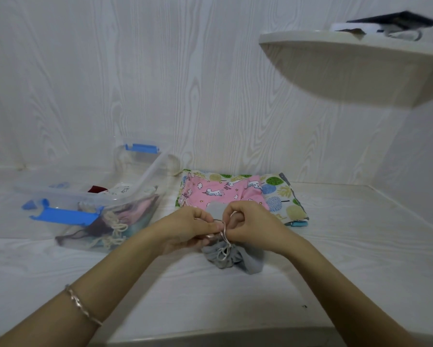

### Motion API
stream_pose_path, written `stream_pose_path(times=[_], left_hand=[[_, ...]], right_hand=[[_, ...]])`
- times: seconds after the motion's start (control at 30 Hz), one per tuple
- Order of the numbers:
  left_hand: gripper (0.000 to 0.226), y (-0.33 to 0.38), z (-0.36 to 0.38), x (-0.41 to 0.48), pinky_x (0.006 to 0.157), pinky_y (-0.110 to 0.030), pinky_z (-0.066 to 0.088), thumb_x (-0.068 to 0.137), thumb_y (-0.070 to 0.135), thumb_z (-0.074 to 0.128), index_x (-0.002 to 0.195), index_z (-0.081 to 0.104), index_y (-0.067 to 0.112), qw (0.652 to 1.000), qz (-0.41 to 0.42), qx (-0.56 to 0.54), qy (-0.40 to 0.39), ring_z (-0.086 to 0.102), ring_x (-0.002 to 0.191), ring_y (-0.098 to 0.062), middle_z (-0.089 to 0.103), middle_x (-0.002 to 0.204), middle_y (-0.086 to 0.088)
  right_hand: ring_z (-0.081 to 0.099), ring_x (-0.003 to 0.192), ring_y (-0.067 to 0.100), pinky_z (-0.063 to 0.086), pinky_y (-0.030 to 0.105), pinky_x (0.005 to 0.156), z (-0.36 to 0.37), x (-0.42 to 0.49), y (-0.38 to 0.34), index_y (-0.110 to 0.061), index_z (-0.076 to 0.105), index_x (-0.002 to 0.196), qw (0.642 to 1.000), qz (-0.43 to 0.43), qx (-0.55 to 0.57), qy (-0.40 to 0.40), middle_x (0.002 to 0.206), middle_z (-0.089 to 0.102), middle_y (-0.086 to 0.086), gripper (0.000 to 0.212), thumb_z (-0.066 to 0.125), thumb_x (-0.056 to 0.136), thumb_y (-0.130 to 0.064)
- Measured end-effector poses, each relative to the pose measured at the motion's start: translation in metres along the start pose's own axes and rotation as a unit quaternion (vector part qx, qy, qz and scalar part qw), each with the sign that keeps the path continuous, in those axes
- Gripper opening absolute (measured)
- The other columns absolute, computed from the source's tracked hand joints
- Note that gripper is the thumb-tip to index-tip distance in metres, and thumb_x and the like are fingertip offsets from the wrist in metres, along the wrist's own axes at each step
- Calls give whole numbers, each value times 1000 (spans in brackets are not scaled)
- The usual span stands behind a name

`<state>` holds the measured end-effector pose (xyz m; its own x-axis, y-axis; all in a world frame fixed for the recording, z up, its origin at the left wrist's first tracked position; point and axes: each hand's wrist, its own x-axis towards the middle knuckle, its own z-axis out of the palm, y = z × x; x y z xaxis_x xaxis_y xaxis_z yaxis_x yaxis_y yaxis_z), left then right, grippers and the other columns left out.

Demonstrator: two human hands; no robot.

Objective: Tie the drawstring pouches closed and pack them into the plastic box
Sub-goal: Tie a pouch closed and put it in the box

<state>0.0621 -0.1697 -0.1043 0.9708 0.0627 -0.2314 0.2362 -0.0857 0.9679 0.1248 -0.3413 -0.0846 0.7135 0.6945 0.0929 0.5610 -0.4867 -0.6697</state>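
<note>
A small grey drawstring pouch (233, 257) lies gathered on the white surface in front of me. Its pale cord (225, 237) rises from the cinched mouth into both hands. My left hand (187, 231) pinches one strand; my right hand (253, 225) pinches the other, fingers touching just above the pouch. Behind them lie a pink unicorn pouch (218, 192) on a tree-print pouch (283, 196). To the left stands the clear plastic box (145, 171) with blue latches, holding several pouches.
The box's clear lid (67, 189) rests across its rim, a blue latch (65, 215) at the near side. A small blue object (298, 224) peeks from under the tree-print pouch. A rounded shelf (355, 68) juts from the wall at upper right.
</note>
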Motion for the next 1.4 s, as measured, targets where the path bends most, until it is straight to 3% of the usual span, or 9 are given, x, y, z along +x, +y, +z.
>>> stream_pose_path(times=[0.2, 0.4, 0.5, 0.63, 0.8, 1.0, 1.13, 1.2, 1.4], left_hand=[[10, 2, -3, -1, 42, -13, 45, 85, 16, 68, 80, 68, 7, 997, -43, -55, -28, 51, 40, -4, 61, 54, 1], [13, 4, -9, 2, 47, -14, 50, 84, 14, 69, 88, 72, 2, 988, -84, -115, -60, 57, 49, -4, 66, 75, -7], [14, 6, -11, 1, 49, -15, 52, 85, 12, 68, 90, 72, 0, 986, -94, -116, -80, 57, 50, -4, 68, 78, -10], [12, 7, -10, 1, 49, -14, 51, 82, 15, 70, 85, 72, 3, 987, -94, -110, -71, 56, 48, -3, 68, 68, -6], [14, 5, -9, 3, 49, -14, 51, 82, 13, 70, 91, 69, 2, 987, -85, -119, -70, 61, 59, -7, 69, 71, -7], [9, 6, -9, 3, 53, -13, 50, 90, 8, 61, 96, 63, 2, 984, -61, -122, -114, 64, 64, -7, 68, 71, -6], [39, 3, -11, 4, 59, -18, 51, 79, 13, 68, 113, 51, 4, 980, -31, -132, -145, 58, 64, -10, 65, 73, -8], [43, 1, -10, 4, 58, -19, 52, 76, 14, 69, 112, 48, 7, 981, -17, -126, -150, 58, 62, -10, 65, 72, -8], [22, 1, -4, 3, 53, -19, 46, 86, 12, 68, 99, 50, 9, 995, 23, -61, -82, 51, 51, -10, 58, 63, -4]], right_hand=[[68, 72, 6, 54, 13, 66, 11, -5, 4, -19, 76, 94, 993, -67, -27, 90, 78, 74, -3, 18, 68, 82, -9], [65, 70, 13, 52, 29, 68, 13, -9, 7, -19, 78, 102, 973, -167, -113, 116, 79, 74, 1, 20, 64, 87, -14], [64, 70, 17, 52, 36, 70, 11, -9, 6, -14, 76, 104, 965, -178, -156, 109, 79, 72, 6, 20, 62, 90, -18], [61, 73, 8, 50, 21, 74, 11, -10, 3, -19, 62, 130, 973, -159, -117, 119, 83, 70, -2, 38, 62, 91, -17], [60, 70, 14, 49, 34, 68, 12, -8, 5, -17, 76, 106, 968, -188, -127, 102, 78, 68, 4, 20, 62, 92, -18], [57, 70, 8, 45, 19, 66, 11, -10, 4, -20, 70, 117, 970, -194, -108, 104, 79, 68, 2, 27, 64, 91, -14], [57, 76, 10, 45, 18, 65, 7, -10, 3, -14, 77, 101, 982, -160, -66, 82, 78, 66, 0, 17, 64, 91, -13], [57, 79, 11, 46, 21, 66, 6, -11, 4, -13, 78, 97, 983, -153, -68, 73, 78, 67, 1, 17, 63, 90, -14], [55, 69, 9, 43, 21, 61, 8, -10, 5, -15, 77, 90, 987, -122, -71, 70, 73, 63, -5, 16, 62, 86, -17]])
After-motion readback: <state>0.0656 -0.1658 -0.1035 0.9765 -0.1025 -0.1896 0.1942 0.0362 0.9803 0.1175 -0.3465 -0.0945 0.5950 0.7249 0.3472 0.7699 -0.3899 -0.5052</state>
